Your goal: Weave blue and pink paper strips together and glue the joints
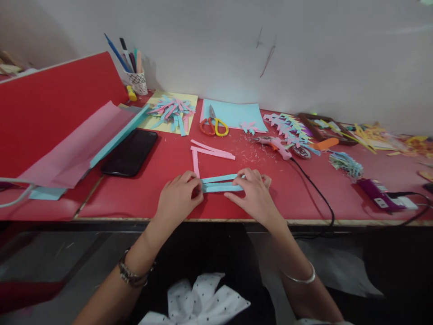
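A folded light blue paper strip (219,186) lies level between my hands, its two lengths spread slightly apart. My left hand (181,194) is closed in a pinch at its left end. At the right end, my right hand (252,192) has its fingers closed on the strip, with the thumb just below the lower length. Just beyond my hands, a folded pink paper strip (213,152) rests on the red tabletop (176,162). Another pink piece (195,162) runs down towards my left fingertips. The strip's ends are hidden by my fingers.
Scissors (214,126) and a pile of cut strips (174,110) lie farther back. A pink glue gun (277,145) with a black cord (314,192) is at right, beside a woven paper chain (287,128). A phone (130,152) and paper sheets (81,149) are at left.
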{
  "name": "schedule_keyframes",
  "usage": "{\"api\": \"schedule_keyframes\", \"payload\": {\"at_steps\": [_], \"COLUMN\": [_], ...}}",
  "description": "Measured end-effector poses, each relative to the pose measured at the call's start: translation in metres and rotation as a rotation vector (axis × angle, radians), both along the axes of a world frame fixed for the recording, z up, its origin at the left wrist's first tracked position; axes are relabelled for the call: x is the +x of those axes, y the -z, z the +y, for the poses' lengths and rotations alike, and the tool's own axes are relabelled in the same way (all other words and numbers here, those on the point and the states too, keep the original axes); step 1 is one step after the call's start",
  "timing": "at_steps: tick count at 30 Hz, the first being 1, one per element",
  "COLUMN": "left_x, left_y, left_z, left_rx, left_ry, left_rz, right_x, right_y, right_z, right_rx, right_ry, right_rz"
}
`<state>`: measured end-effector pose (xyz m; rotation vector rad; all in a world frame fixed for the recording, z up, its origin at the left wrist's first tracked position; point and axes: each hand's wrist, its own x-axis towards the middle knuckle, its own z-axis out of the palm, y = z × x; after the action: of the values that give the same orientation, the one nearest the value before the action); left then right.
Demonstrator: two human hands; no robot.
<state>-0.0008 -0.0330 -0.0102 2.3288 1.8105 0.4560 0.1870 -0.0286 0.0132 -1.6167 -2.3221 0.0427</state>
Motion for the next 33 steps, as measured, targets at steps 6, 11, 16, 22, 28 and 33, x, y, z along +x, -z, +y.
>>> {"api": "schedule_keyframes", "payload": {"at_steps": [6,11,16,22,28,33], "left_x": [0.0,0.0,0.0,0.001,0.0,0.0], "left_y": [0.0,0.001,0.0,0.0,0.004,0.004], "left_z": [0.0,0.0,0.0,0.001,0.001,0.001], "left_rx": [-0.007,-0.01,-0.02,-0.004,0.022,0.028], "left_ry": [-0.011,-0.012,-0.008,-0.015,-0.01,-0.012], "left_rz": [-0.015,-0.028,-0.02,-0.012,-0.011,-0.018], "right_x": [0.003,0.001,-0.002,-0.01,-0.012,-0.02], "right_y": [0.003,0.005,0.005,0.018,0.016,0.018], "right_z": [0.006,0.004,0.007,0.011,0.007,0.009], "right_rx": [-0.295,-0.398,-0.39,-0.524,-0.531,-0.505], "right_ry": [0.013,-0.012,-0.017,-0.11,-0.257,-0.247], "right_rz": [0.578,0.714,0.763,0.995,0.951,0.943]}}
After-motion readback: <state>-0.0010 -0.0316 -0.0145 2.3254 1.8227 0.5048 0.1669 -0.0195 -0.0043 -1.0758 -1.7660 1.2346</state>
